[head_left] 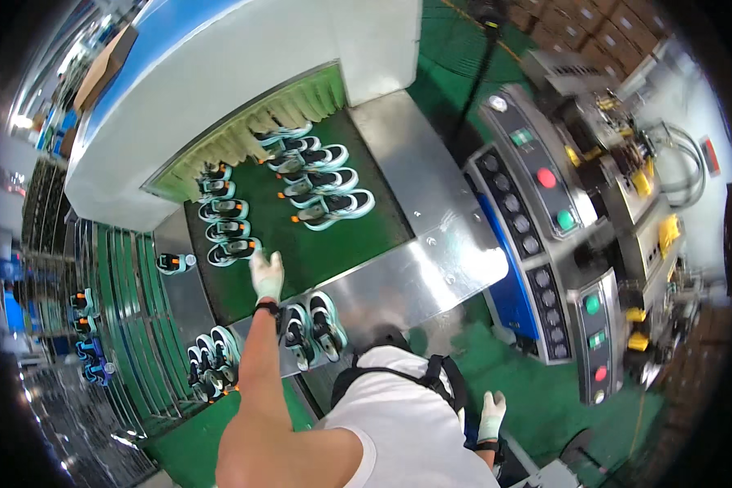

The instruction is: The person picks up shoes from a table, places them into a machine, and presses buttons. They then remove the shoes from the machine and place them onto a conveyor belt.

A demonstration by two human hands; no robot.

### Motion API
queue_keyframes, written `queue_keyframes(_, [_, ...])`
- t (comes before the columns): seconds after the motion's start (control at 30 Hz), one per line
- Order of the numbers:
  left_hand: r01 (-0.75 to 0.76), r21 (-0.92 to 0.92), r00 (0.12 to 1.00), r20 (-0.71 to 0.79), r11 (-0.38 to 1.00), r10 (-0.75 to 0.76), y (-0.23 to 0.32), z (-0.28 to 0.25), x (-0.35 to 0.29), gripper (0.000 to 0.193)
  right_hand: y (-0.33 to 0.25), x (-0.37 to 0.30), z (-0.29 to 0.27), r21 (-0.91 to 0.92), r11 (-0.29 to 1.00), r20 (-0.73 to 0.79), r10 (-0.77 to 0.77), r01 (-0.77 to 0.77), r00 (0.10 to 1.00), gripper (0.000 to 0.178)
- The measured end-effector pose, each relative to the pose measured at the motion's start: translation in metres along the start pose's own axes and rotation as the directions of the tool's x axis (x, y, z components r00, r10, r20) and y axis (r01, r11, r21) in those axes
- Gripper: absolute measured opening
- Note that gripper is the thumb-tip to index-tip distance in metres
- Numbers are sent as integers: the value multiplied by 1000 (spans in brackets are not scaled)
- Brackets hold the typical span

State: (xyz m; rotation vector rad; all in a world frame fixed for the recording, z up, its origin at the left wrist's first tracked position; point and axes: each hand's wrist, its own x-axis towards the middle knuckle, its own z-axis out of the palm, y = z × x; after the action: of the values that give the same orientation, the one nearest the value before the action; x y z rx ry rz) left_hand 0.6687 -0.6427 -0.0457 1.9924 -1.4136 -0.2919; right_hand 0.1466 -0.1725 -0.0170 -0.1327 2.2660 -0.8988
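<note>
My left hand [267,276], in a white glove, reaches over the green conveyor belt [301,264]. Its fingers are apart at the end of the nearest sneaker [234,250] in the left row; whether they touch it I cannot tell. The sneakers are black with pale teal soles and orange tabs. A second row of sneakers [333,207] lies on the belt farther right. Close to my left wrist, a pair of sneakers [311,329] rests on the metal front ledge [390,281]. My right hand [491,416], also gloved, hangs low at my side, fingers apart and nothing in it.
A white machine [244,65] stands behind the belt, its opening hung with a pale fabric curtain [252,130]. One sneaker [173,263] sits on the left metal edge. More sneakers [213,362] lie near the metal rack [126,317]. Right stands a machine with button panels [545,179].
</note>
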Motion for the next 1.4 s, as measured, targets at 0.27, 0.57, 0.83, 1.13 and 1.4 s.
queue_keyframes(0.27, [170, 132, 985, -30, 977, -167, -111, -29, 74, 63, -36, 29, -4, -429, 899, 46, 118, -87, 992, 46])
queue_keyframes(0.57, [54, 152, 998, -37, 987, -49, -65, -44, 70, 16, -257, 45, 145, -242, 922, 516, -140, 301, 845, 48])
queue_keyframes(0.83, [-336, -356, 718, 502, 872, 482, 222, 4, -44, 13, -358, -52, 214, -122, 538, 758, -492, 834, 429, 84])
queue_keyframes(1.13, [-322, -920, -91, 267, 226, 959, 520, 40, -199, 32, -332, 0, 3, -179, 864, 140, -452, 472, 881, 63])
queue_keyframes(1.4, [16, -981, -230, 185, 194, 955, 713, 83, -373, 54, -202, -28, -156, 915, 351, -130, -209, 198, 969, 42])
